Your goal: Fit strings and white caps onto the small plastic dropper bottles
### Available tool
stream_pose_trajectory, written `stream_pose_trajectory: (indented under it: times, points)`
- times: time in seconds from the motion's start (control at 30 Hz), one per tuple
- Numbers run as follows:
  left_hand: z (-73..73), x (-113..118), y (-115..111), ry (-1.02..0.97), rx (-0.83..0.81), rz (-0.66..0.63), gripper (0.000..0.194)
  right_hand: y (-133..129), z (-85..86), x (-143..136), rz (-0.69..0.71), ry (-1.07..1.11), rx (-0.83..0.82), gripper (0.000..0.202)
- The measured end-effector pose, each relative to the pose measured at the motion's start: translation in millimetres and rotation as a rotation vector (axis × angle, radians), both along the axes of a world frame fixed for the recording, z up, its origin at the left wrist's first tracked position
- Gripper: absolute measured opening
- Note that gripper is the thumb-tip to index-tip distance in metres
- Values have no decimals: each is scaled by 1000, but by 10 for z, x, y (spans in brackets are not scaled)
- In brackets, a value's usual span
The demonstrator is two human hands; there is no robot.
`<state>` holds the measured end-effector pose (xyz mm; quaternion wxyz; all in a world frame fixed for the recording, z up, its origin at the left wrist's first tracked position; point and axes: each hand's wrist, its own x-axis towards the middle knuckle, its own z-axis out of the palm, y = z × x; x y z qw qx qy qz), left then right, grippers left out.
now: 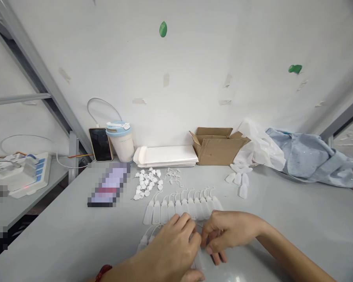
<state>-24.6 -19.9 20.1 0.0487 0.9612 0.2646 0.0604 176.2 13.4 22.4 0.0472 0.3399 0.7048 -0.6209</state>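
My left hand (176,244), a red band at its wrist, is closed with curled fingers over the lower row of translucent white pieces. Facing it, my right hand (222,235) has its fingers bent together close to the left fingertips. A pale translucent piece shows partly between the hands; what the fingers grip is hidden. Just beyond lies a row of translucent tag-like sleeves (164,213) with thin white cords pointing away from me. More corded sleeves (142,243) show partly beside my left hand. Small white caps (146,182) lie in a loose pile, beside several loose white cords (174,176).
Along the wall stand a phone (100,144), a lidded cup (121,143), stacked white packets (169,155), a cardboard box (216,150), a plastic bag (260,147) and blue cloth (308,156). Loose translucent sleeves (243,186) lie right. A power strip (32,176) is left.
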Motion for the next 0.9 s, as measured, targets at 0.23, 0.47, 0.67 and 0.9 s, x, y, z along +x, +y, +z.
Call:
stream_pose_trajectory:
  times: [0.23,0.47,0.67,0.9]
  points:
    - [7,-1,-25,3,-31,20,34,-8,-4,19,-7,-5,-16,15]
    - [64,-190,293,-243,26,188,15,115,129,181,-43,-51,44,22]
    - [-23,-491,815,-346,143,367,23,224,264,432,-276,-112,228,21]
    - [-234,-489,908,-303,85,236,42,347,257,717,-490,-412,483,23]
